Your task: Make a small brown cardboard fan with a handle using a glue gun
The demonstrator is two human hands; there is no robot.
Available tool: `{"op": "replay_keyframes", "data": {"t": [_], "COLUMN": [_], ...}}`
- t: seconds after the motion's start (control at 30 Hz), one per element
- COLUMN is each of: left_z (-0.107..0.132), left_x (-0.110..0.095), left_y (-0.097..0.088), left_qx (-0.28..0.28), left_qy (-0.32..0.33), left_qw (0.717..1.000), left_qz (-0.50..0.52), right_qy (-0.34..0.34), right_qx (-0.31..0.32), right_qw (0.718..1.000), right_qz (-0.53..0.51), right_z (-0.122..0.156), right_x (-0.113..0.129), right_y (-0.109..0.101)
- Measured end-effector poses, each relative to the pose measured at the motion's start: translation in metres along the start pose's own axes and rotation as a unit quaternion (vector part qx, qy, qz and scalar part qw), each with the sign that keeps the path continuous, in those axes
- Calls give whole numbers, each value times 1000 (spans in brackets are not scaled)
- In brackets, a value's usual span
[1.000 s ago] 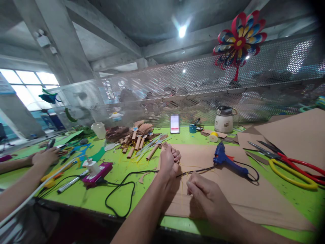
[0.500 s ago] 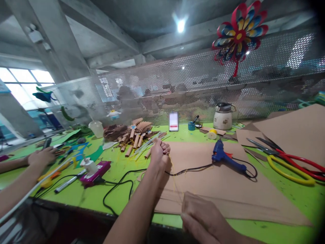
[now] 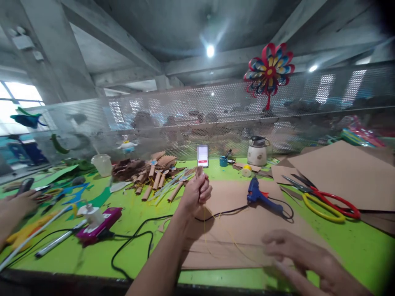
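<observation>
My left hand (image 3: 195, 195) is closed in a fist round a small brown cardboard roll (image 3: 199, 172) whose fringed top sticks up above the knuckles. A thin yellow thread (image 3: 216, 234) trails from the fist down over the brown cardboard sheet (image 3: 243, 230). My right hand (image 3: 302, 255) hovers low at the right over the sheet's front edge, blurred by motion, its fingers loosely spread; I cannot make out whether it pinches the thread.
A blue glue gun (image 3: 257, 195) with a black cord lies on the cardboard. Red and yellow scissors (image 3: 324, 201) lie at the right. A pile of cardboard rolls (image 3: 154, 174), a phone (image 3: 203, 156) and a pot (image 3: 256, 151) stand behind. Another person's hand (image 3: 18, 203) rests at the left, near a pink power strip (image 3: 98, 222).
My left fist has risen with the cardboard roll. My right hand has swung right and towards me, away from the left. The view has turned right.
</observation>
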State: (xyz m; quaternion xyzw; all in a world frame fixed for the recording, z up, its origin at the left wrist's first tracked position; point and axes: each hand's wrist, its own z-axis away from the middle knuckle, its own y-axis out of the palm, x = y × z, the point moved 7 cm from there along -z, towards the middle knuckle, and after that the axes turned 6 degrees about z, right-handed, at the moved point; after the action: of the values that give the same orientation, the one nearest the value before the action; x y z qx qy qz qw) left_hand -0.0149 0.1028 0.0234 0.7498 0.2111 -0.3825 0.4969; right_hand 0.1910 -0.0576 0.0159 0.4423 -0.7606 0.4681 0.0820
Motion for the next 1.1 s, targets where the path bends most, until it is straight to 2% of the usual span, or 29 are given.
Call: {"op": "replay_keyframes", "data": {"t": [0.1,0.2,0.27,0.33,0.43,0.5,0.57,0.73,0.9,1.0,1.1], "left_z": [6,12,14,16,17,18,19,21,19,19,22], "left_x": [0,5,9,15,25,31,38,51,60,63,66], "left_y": [11,23,28,29,28,27,27,32,29,29,32], "left_qx": [52,98,111,113,115,121,130,148,134,141,148], "left_qy": [-30,-68,-84,-106,-137,-158,-180,-212,-233,-244,-258], "left_qw": [998,993,990,988,983,978,969,947,943,946,948], "left_qz": [-2,-12,-21,-29,-46,-71,-111,-189,-197,-158,-114], "right_qy": [76,72,81,133,199,235,235,240,245,221,177], "right_qx": [12,26,58,104,102,106,86,8,-52,-75,-58], "right_qw": [993,992,994,983,935,899,876,860,843,820,798], "right_qz": [89,101,47,-75,-277,-355,-413,-450,-476,-523,-573], "right_z": [-5,-35,-61,-84,-111,-121,-128,-130,-126,-127,-129], "right_x": [-34,-46,-48,-50,-47,-44,-42,-66,-91,-87,-72], "right_y": [-32,-47,-37,-12,27,50,61,61,47,35,28]}}
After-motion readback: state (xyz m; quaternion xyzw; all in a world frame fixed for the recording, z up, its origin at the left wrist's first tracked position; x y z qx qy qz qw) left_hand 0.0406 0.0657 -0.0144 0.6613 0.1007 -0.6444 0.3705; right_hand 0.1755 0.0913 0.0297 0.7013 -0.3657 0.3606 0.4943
